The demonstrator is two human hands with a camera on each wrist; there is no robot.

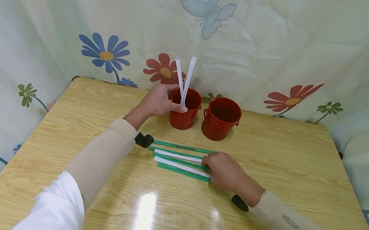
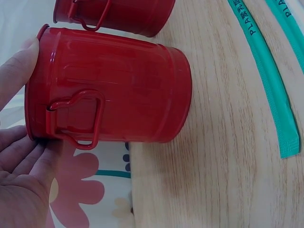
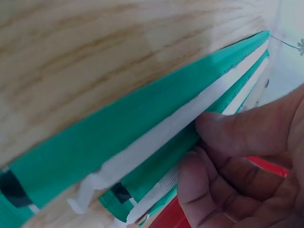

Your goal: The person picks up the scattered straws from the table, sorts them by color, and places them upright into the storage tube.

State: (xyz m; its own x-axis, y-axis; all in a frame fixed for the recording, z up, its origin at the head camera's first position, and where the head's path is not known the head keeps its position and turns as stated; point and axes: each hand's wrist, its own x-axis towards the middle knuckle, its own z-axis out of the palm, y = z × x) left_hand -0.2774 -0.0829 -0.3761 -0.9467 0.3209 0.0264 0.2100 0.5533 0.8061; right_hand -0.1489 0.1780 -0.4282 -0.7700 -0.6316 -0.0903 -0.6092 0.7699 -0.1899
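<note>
A small red bucket (image 1: pixel 182 120) stands at the back of the table with two white paper-wrapped straws (image 1: pixel 188 79) upright in it. My left hand (image 1: pixel 158 100) holds this bucket by its rim, thumb at the front and fingers behind. In the left wrist view, thumb and fingers lie on either side of the rim. Several green-wrapped straws (image 1: pixel 182 147) and two more white-wrapped straws (image 1: pixel 176 165) lie side by side in front. At their right ends, my right hand (image 1: pixel 227 172) pinches one white straw (image 3: pixel 164 186) between thumb and forefinger; the exact contact is partly hidden.
A second red bucket (image 1: pixel 217 126) stands just right of the first, with small side handles. The light wooden table (image 1: pixel 110 208) meets a flowered curtain (image 1: pixel 255 41) at the back and sides.
</note>
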